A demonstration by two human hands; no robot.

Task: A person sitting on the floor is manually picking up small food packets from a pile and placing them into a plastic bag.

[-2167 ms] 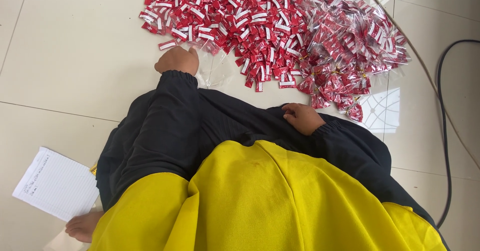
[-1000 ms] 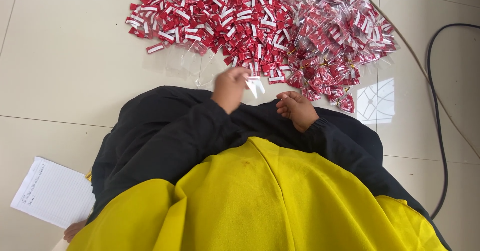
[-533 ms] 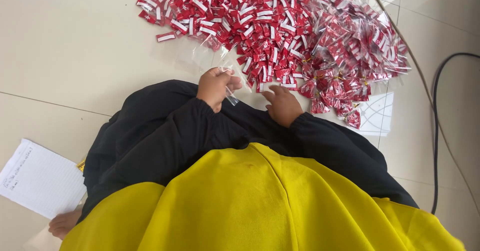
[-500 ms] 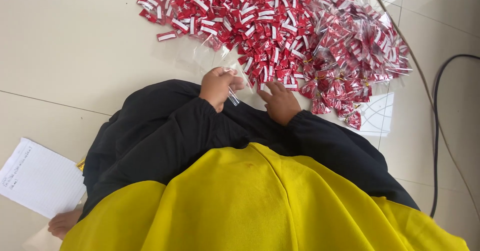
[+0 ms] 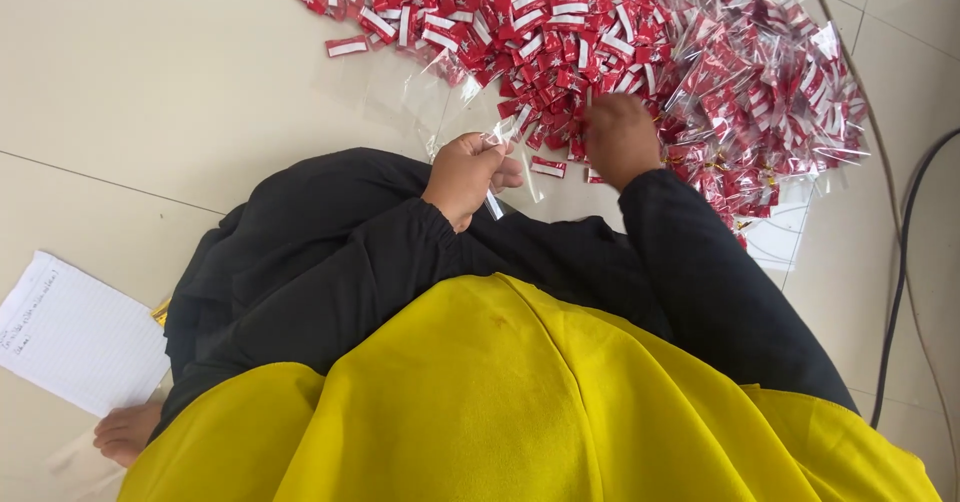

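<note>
Floor of large pale cream glazed tiles (image 5: 180, 92), thin grout lines, window glare reflected at the right; a black cable (image 5: 905, 222) curved along the right edge. No table: the work lay directly on the floor. A broad heap of small red-and-white tags (image 5: 520, 22) spread across the top, merging on the right into a pile of tags already sealed in clear sleeves (image 5: 770, 92); a few empty clear sleeves lay at the heap's near edge. The person sat in black sleeves with yellow cloth (image 5: 520, 402) over the lap. A lined sheet of paper (image 5: 75, 332) lay at lower left, with a bare foot (image 5: 125, 432) just beside it. The left hand (image 5: 468, 174) was closed in a pinch on a clear plastic sleeve (image 5: 505, 142), held just above the lap at the heap's near edge. The right hand (image 5: 620, 137) lay knuckles up on the tags at the heap's edge, fingers curled down into them; whether it gripped one could not be told. Compared with half a second earlier, the right hand had left its place close beside the left and reached forward into the heap, so the hands now sat apart; the left had barely moved.
</note>
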